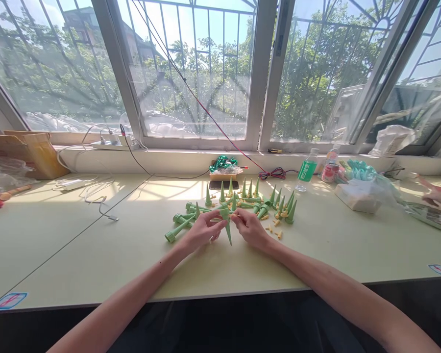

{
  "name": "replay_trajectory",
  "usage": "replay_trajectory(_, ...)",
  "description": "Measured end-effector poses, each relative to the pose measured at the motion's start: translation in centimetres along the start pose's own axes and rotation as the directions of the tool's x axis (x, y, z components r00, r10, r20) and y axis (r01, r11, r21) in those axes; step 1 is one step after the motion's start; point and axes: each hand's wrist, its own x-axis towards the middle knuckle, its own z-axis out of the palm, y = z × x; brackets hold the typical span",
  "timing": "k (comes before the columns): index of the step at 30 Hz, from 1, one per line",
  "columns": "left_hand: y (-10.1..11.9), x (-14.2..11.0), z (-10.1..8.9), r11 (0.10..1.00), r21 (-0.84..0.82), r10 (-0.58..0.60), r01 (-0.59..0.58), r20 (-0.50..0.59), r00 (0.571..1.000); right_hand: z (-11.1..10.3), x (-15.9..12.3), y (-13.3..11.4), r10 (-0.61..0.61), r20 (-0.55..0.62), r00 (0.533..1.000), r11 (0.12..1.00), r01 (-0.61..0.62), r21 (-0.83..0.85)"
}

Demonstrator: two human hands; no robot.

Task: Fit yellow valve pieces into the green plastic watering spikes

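Observation:
Over the near middle of the table, my left hand (207,226) is closed round the wide collar of a green plastic watering spike (228,234), whose tip points down. My right hand (250,228) meets it from the other side, thumb and fingers pinched against the spike's collar. Whatever small piece sits in that pinch is mostly hidden by the fingers. Just beyond my hands stand several more green spikes (290,215), points up, with others lying on their sides (179,230). Small yellow plastic valve pieces (279,235) are scattered among them, mostly to the right.
Behind the spikes lie a dark phone (224,185) and a small box of green cord (226,169). A bottle (307,169), a can (330,172) and a tissue pack (358,196) stand right. White cables (99,196) cross the left side. Another person's hand (439,193) reaches in far right.

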Motion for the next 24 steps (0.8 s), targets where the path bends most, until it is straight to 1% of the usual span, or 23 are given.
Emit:
replay_trajectory(4, 0.0, 0.0, 0.2, 0.989, 0.143, 0.042, -0.037, -0.031, 0.999, 0.0, 0.0, 0.0, 0.012, 0.006, 1.000, 1.000, -0.012, -0.011)
replay_trajectory(9, -0.2, 0.0, 0.3, 0.943, 0.295, 0.182, -0.157, -0.060, 0.982, 0.0, 0.0, -0.1, 0.036, 0.024, 0.999, 0.999, -0.037, 0.034)
replay_trajectory(11, -0.5, 0.0, 0.4, 0.928, 0.332, 0.203, -0.169, -0.069, 0.977, 0.1, 0.0, -0.1, 0.044, 0.017, 0.999, 0.998, -0.045, 0.045)
replay_trajectory(13, -0.7, 0.1, 0.4, 0.927, 0.342, 0.196, -0.155, -0.087, 0.977, 0.2, 0.0, -0.1, 0.049, -0.006, 0.999, 0.998, -0.048, 0.048)
replay_trajectory(15, -0.7, 0.2, 0.5, 0.943, 0.309, 0.167, -0.125, -0.115, 0.979, 0.3, 0.0, 0.1, 0.049, -0.059, 0.997, 0.997, -0.046, 0.058)
replay_trajectory(19, -0.3, 0.3, 0.5, 0.986, 0.159, 0.076, -0.053, -0.142, 0.987, 0.2, 0.0, 0.4, 0.038, -0.171, 0.985, 0.996, -0.023, 0.086)
replay_trajectory(21, 0.0, 0.3, 0.3, 0.998, 0.064, 0.014, -0.006, -0.122, 0.992, 0.2, 0.0, 0.4, 0.024, -0.177, 0.984, 0.997, -0.011, 0.076)
replay_trajectory(24, 0.3, 0.3, 0.1, 0.992, -0.104, -0.082, 0.077, -0.046, 0.996, 0.2, 0.0, 0.4, -0.005, -0.141, 0.990, 0.999, 0.009, 0.032)
